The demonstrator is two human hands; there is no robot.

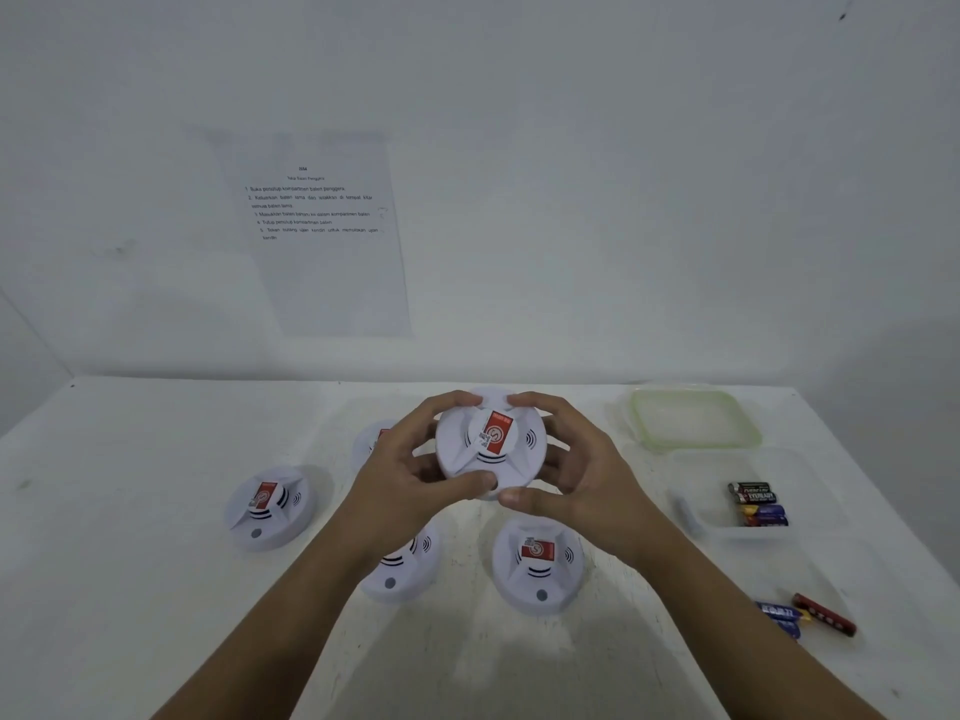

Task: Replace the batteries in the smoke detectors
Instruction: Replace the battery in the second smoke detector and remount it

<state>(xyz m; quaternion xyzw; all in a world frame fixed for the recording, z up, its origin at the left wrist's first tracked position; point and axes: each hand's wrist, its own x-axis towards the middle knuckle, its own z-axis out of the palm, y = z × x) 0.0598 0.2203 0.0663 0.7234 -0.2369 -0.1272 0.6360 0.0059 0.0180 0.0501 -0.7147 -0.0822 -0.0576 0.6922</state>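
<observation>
**Smoke detector battery change: progress entry, one unit in hand**

Item in hand. Held smoke detector (491,441): white, round, red label uppermost, raised above the table (156,589) near its middle. The left hand (402,472) grips its left rim, fingers curled over the far edge and thumb on the near edge. The right hand (576,475) grips the right rim likewise. Only the face side shows; the back, where a battery bay would sit, is hidden. Judged step: twisting the unit open or closing it, which of the two cannot be told.

Units on table. Four more, all face up and closed:
- left detector (267,506), well apart from the hands
- rear detector (371,439), mostly hidden behind the left hand
- near-left detector (402,563), partly under the left forearm
- near-right detector (537,563), just below the hands

None shows an open bay.

Battery stock. Clear tub (701,475) at the right, with several batteries (758,504) in it. Its green-rimmed lid (696,418) lies off, beyond the tub. Loose batteries (825,614), blue and red, lie apart from the tub near the table's right front edge.

Assessment. The loose batteries suggest at least one swap is begun or done, though spent or fresh cannot be told. No unit can be marked finished from its outside. Remaining, at most: all five.

Other. Printed instruction sheet (322,226) on the wall
</observation>
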